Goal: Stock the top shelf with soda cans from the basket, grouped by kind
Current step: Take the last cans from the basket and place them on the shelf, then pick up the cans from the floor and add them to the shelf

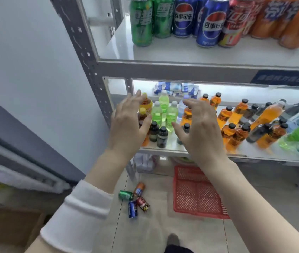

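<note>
Far left on my feed, a brown cardboard box sits low against the wall, and a white sleeve covers the left forearm. The left hand is raised in front of the lower shelf, fingers spread and loosely bent, holding nothing. Below it, on the floor tiles, I count four cans lying on their sides in a tight cluster: a green can, an orange can, a blue can and a red can.

Up on the top shelf the stocked cans stand upright by kind: green ones at the left end, then blue ones. Behind the hands, pale green bottles stand on the lower shelf.

The right hand faces the left one across a gap, also spread with relaxed fingers and gripping nothing. Under it the red basket lies on the floor, just right of the loose cans and apart from them.

Further right on the top shelf come red cans, then orange ones. Below them, orange bottles with black caps crowd the lower shelf.
</note>
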Demonstrator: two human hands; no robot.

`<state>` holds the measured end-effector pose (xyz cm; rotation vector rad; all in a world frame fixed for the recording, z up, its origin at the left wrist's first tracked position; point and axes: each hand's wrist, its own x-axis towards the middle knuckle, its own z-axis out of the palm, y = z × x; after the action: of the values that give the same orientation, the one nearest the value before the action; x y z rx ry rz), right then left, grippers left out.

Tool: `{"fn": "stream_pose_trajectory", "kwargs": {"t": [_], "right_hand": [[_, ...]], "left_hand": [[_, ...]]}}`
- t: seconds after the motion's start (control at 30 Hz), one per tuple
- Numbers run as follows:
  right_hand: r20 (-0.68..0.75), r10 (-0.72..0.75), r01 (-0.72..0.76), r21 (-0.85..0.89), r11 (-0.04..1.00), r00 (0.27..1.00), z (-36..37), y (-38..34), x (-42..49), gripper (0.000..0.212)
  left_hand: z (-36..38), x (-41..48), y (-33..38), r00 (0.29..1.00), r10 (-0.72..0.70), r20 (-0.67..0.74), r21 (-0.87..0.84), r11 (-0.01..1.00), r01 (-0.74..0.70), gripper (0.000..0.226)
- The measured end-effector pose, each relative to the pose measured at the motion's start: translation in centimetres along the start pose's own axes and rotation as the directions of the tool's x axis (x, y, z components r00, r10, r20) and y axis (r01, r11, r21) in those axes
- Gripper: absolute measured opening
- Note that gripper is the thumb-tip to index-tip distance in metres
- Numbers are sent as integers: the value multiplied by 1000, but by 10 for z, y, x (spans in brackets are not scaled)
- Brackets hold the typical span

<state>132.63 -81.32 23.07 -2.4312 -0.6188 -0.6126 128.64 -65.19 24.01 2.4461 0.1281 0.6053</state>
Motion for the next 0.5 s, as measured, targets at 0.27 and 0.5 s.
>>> {"fn": "stream_pose_trajectory", "kwargs": {"t": [0.27,0.5], "right_hand": [[122,98,-102,24,995,988,30,-66,-122,46],[229,174,-188,39,981,958,40,-94,-214,45]], "left_hand": [[-32,-118,-48,985,-14,173,76,997,1,47],[-49,-214,-70,960,-152,234,106,986,130,46]]}}
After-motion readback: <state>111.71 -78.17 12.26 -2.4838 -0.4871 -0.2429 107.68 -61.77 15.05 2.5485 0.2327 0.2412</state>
